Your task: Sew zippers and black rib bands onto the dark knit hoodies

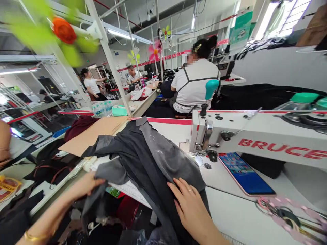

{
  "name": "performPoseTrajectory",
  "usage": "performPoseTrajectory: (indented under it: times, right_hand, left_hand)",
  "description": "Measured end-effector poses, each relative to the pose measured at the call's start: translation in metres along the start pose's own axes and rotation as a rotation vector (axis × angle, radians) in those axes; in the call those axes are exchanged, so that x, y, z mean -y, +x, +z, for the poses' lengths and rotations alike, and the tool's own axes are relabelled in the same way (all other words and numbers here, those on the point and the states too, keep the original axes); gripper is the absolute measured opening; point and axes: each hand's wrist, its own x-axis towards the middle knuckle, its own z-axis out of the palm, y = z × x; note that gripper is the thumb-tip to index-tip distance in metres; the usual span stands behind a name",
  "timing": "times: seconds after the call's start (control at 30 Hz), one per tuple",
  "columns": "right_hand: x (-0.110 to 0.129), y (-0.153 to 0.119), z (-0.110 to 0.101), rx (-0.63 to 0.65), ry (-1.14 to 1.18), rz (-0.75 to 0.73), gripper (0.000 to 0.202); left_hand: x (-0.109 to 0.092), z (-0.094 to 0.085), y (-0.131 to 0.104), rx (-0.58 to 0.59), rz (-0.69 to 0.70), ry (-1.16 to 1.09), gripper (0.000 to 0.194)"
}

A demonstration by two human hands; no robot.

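A dark grey and black garment (pixel 153 160) lies bunched across the front of the sewing machine table and hangs over its near edge. At the lower left, my left hand (pixel 88 185) grips a loose grey part of the garment between thumb and fingers. My right hand (pixel 190 204) rests flat on the black cloth with its fingers spread, wearing a ring. White chalk-like marks show on the grey panel. The needle area of the white sewing machine (pixel 255 136) stands just right of the cloth.
A phone (pixel 247 175) and a pink key chain (pixel 288 214) lie on the machine table at right. Brown cardboard (pixel 94 134) and dark cloth lie at left. A green fan (pixel 63 30) spins at upper left. Ahead sits a person in white (pixel 196 81); others work farther back.
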Motion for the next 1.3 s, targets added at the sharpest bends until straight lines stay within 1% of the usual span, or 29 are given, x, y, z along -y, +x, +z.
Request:
performPoseTrajectory:
  times: [0.03, 0.07, 0.1, 0.13, 0.17, 0.2, 0.23, 0.27, 0.3, 0.33, 0.37, 0.43, 0.47, 0.5, 0.53, 0.57, 0.6, 0.63, 0.7, 0.73, 0.77, 0.83, 0.93, 1.03, 1.1, 1.17, 1.23, 1.27, 1.3]
  right_hand:
    - [0.000, -0.001, 0.004, -0.015, -0.007, -0.014, 0.055]
    - [0.000, -0.002, 0.008, -0.038, -0.007, -0.017, 0.060]
    - [0.000, -0.003, 0.013, -0.071, 0.000, -0.008, 0.064]
    - [-0.001, -0.004, 0.017, -0.115, 0.011, 0.009, 0.066]
    - [-0.001, -0.004, 0.021, -0.168, 0.026, 0.031, 0.066]
    - [-0.002, -0.004, 0.024, -0.227, 0.042, 0.046, 0.064]
    - [-0.004, -0.004, 0.027, -0.284, 0.057, 0.053, 0.060]
    - [-0.005, -0.003, 0.028, -0.336, 0.067, 0.049, 0.054]
    - [-0.007, -0.002, 0.029, -0.379, 0.073, 0.038, 0.047]
    - [-0.009, 0.000, 0.028, -0.410, 0.076, 0.028, 0.041]
    - [-0.010, 0.001, 0.026, -0.425, 0.078, 0.024, 0.036]
    - [-0.013, 0.004, 0.020, -0.417, 0.073, 0.067, 0.033]
    - [-0.015, 0.004, 0.017, -0.403, 0.063, 0.099, 0.033]
    - [-0.016, 0.004, 0.013, -0.392, 0.049, 0.131, 0.033]
    - [-0.017, 0.004, 0.009, -0.390, 0.030, 0.159, 0.033]
    - [-0.018, 0.003, 0.004, -0.402, 0.011, 0.179, 0.032]
    - [-0.019, 0.002, 0.000, -0.422, -0.002, 0.190, 0.031]
    - [-0.018, 0.001, -0.004, -0.444, -0.006, 0.195, 0.031]
    - [-0.016, -0.001, -0.013, -0.479, -0.004, 0.208, 0.030]
    - [-0.015, -0.001, -0.016, -0.484, -0.001, 0.206, 0.029]
    - [-0.014, -0.001, -0.018, -0.488, 0.001, 0.202, 0.029]
    - [-0.015, -0.002, -0.018, -0.486, -0.011, 0.185, 0.029]
    - [-0.022, 0.000, -0.005, -0.463, -0.087, 0.158, 0.033]
    - [-0.026, 0.008, 0.015, -0.342, -0.172, 0.220, 0.035]
    - [-0.016, 0.020, 0.026, -0.242, -0.124, 0.269, 0.036]
    - [0.005, 0.034, 0.033, -0.189, 0.075, 0.251, 0.038]
    - [0.031, 0.043, 0.035, -0.129, 0.421, 0.202, 0.043]
    - [0.043, 0.043, 0.034, -0.088, 0.617, 0.246, 0.047]
    - [0.052, 0.039, 0.032, -0.047, 0.811, 0.331, 0.049]
  left_hand:
    - [-0.011, -0.027, 0.011, -0.115, 0.073, 0.278, 0.013]
    - [-0.023, -0.051, 0.023, -0.233, 0.116, 0.346, 0.015]
    - [-0.038, -0.070, 0.035, -0.330, 0.143, 0.379, 0.024]
    - [-0.054, -0.084, 0.047, -0.413, 0.168, 0.416, 0.035]
    - [-0.072, -0.090, 0.055, -0.463, 0.200, 0.437, 0.043]
    - [-0.090, -0.089, 0.060, -0.483, 0.255, 0.458, 0.048]
    - [-0.109, -0.080, 0.060, -0.483, 0.344, 0.480, 0.051]
    - [-0.128, -0.063, 0.055, -0.462, 0.475, 0.498, 0.053]
    - [-0.145, -0.041, 0.045, -0.423, 0.586, 0.506, 0.053]
    - [-0.161, -0.014, 0.031, -0.355, 0.723, 0.516, 0.053]
    - [-0.174, 0.015, 0.015, -0.257, 0.872, 0.532, 0.053]
    - [-0.192, 0.070, -0.017, -0.049, 1.155, 0.563, 0.061]
    - [-0.198, 0.093, -0.030, 0.050, 1.354, 0.620, 0.071]
    - [-0.202, 0.111, -0.040, 0.047, 1.416, 0.665, 0.076]
    - [-0.204, 0.125, -0.045, 0.024, 1.433, 0.677, 0.076]
    - [-0.206, 0.133, -0.046, -0.023, 1.433, 0.678, 0.072]
    - [-0.207, 0.137, -0.043, -0.087, 1.408, 0.658, 0.063]
    - [-0.207, 0.138, -0.038, -0.148, 1.389, 0.627, 0.052]
    - [-0.205, 0.133, -0.020, -0.242, 1.364, 0.565, 0.033]
    - [-0.203, 0.129, -0.011, -0.265, 1.348, 0.532, 0.028]
    - [-0.201, 0.124, -0.001, -0.262, 1.337, 0.486, 0.025]
    - [-0.194, 0.114, 0.017, -0.198, 1.316, 0.342, 0.028]
    - [-0.181, 0.102, 0.036, -0.037, 1.270, 0.088, 0.040]
    - [-0.176, 0.090, 0.041, 0.079, 1.245, 0.003, 0.044]
    - [-0.185, 0.082, 0.035, 0.114, 1.271, 0.006, 0.042]
    - [-0.203, 0.081, 0.025, 0.142, 1.336, 0.054, 0.039]
    - [-0.224, 0.089, 0.016, 0.226, 1.435, 0.208, 0.036]
    - [-0.233, 0.097, 0.013, 0.300, 1.459, 0.320, 0.034]
    - [-0.239, 0.107, 0.012, 0.381, 1.456, 0.428, 0.031]
